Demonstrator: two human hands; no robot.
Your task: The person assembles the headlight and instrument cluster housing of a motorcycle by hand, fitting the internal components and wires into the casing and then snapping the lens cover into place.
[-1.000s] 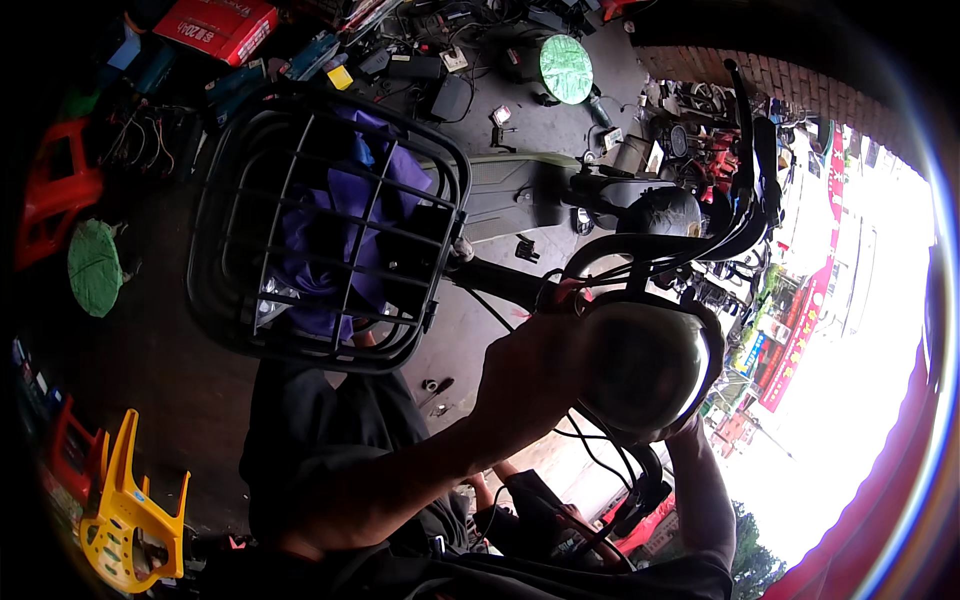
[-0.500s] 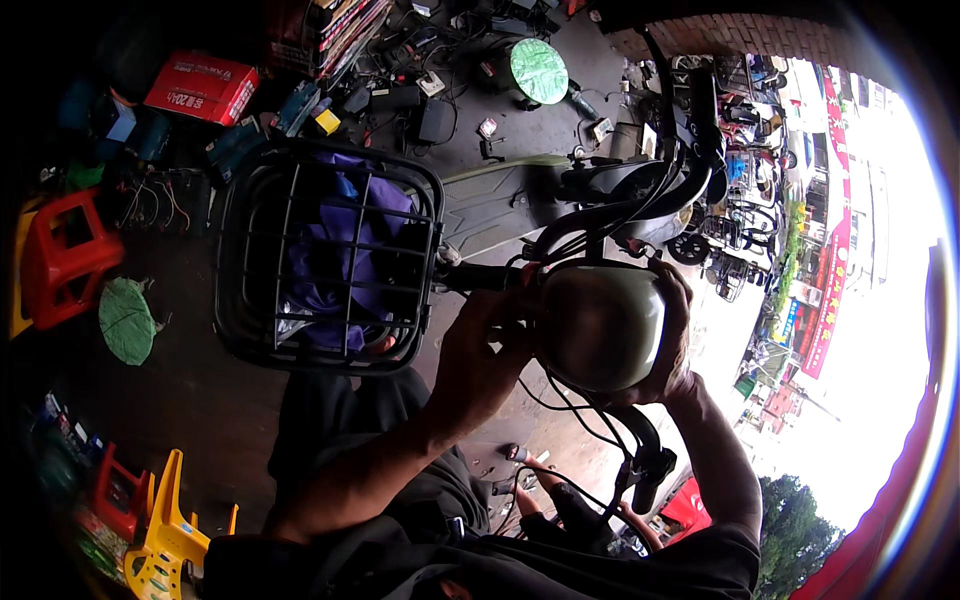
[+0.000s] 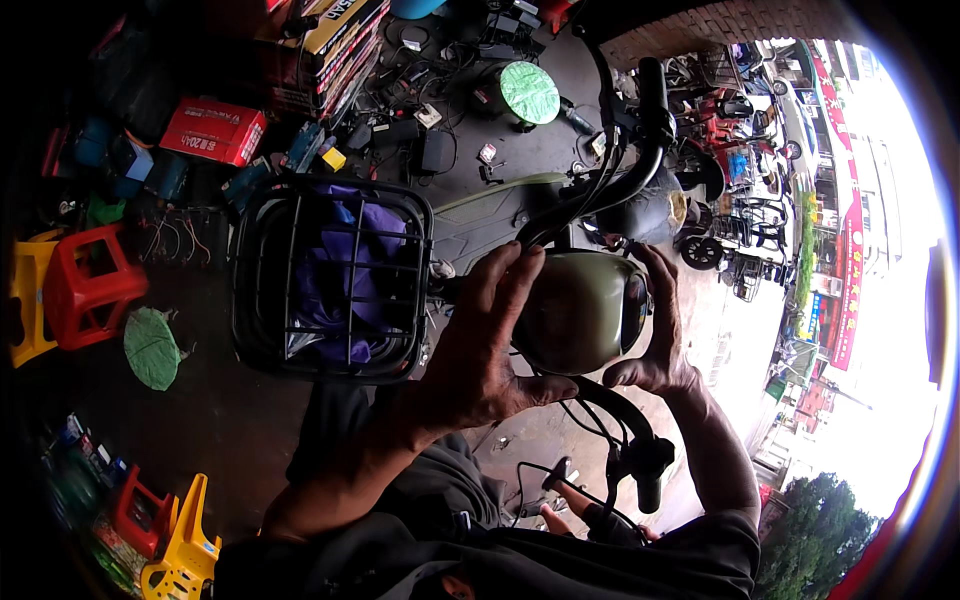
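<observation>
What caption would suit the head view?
Left hand and right hand spread around a rounded green shell at the handlebar, a black basket of purple cloth leftward.

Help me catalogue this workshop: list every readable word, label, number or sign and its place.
Wording left uncopied.
Red rectangular cardboard box: pale letters and number.
Tan-and-black cardboard box: letters and number, cut off.
Long red banner: pale characters.
Blue rectangular sign: too small to read.
Rounded olive shell: no readable text.
</observation>
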